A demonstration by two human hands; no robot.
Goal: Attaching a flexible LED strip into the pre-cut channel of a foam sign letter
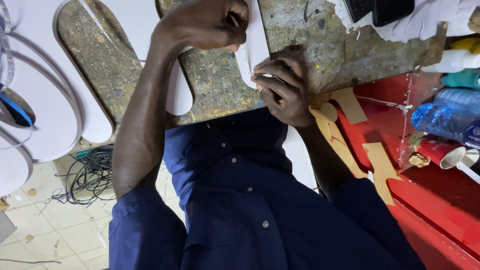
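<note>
Two hands on one small job, so scene first, biggest down.

Counter [320,50]: worn, paint-flecked, near edge right against the torso. Treat as rough backing; keep work flat on it.

White shapes [55,100]: big rounded cut-outs at far left, well apart from the hands. Leave alone.

Red sheet [440,190]: lower right, carrying cardboard cut-outs [350,105] and bottles [440,117]. Near the right elbow, so watch the sweep.

Cable coil [90,175]: on the tiled floor, left of the legs. Clear of the work.

Piece [257,45]: narrow white panel with a rounded end, lying on the counter, that end at the near edge, between the two hands.

Left hand [205,22]: grip closed in a pinch at the piece's upper left side, apparently on the strip; exact contact hidden behind the thumb.

Right hand [285,90]: fingers curled, grip clamped on the piece's rounded end, tips pressing down on it.

Strip [243,52]: thin, dotted with small yellow points, running along the piece's left margin between the hands.

Judgement on doing it well:
- Keep the right hand as anchor, piece pinned, no sliding over the counter edge.
- Hold light tension with the left hand, strip parallel to the margin.
- Press down in short runs, working away from the anchored end.
- Ease round the curve, no kinks, no twist.
- Avoid bearing on the yellow points; press between them.
</note>
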